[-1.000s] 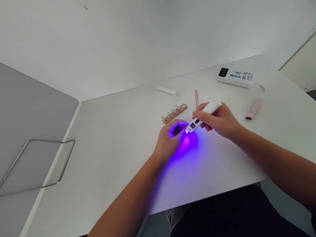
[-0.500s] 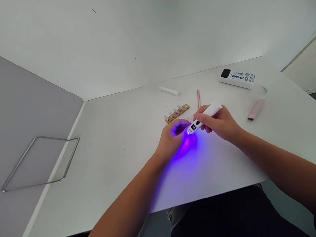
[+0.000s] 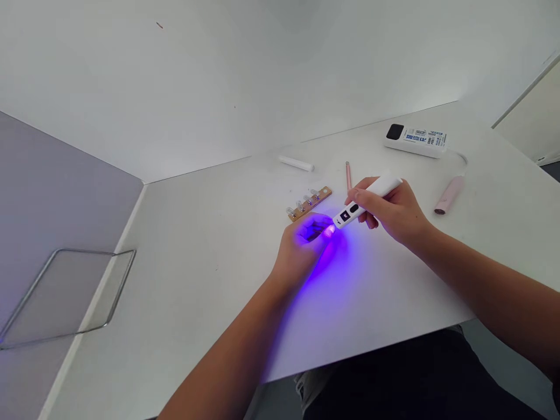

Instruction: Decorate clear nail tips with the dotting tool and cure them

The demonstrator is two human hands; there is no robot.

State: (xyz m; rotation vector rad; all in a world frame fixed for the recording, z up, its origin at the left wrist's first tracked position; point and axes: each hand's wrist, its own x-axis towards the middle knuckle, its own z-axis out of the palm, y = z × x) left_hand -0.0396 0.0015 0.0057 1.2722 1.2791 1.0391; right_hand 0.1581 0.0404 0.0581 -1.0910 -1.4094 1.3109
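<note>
My right hand (image 3: pixel 400 210) grips a white handheld UV lamp (image 3: pixel 380 185) with a small dark display and a black button. Violet light leaves its tip and falls on my left hand (image 3: pixel 297 245) and the table below. My left hand is curled, thumb and fingers brought together just off the lamp tip. Whatever is pinched there is lost in the glare. Just beyond the left fingers lies a wooden strip (image 3: pixel 324 192) bearing several small clear pieces. A thin pink stick (image 3: pixel 348 174) lies beyond the right fingertips.
On the white table (image 3: pixel 196 315) lies a white rod (image 3: pixel 296 163) near the back wall. Farther right, a white box (image 3: pixel 413 149) with a black panel connects by cable to a pink handpiece (image 3: pixel 450 195). A metal wire frame (image 3: pixel 120 289) stands at the left edge.
The lamp tip has lifted slightly up and away from the left thumb, and more of the lit thumb tip shows. The view has shifted a little.
</note>
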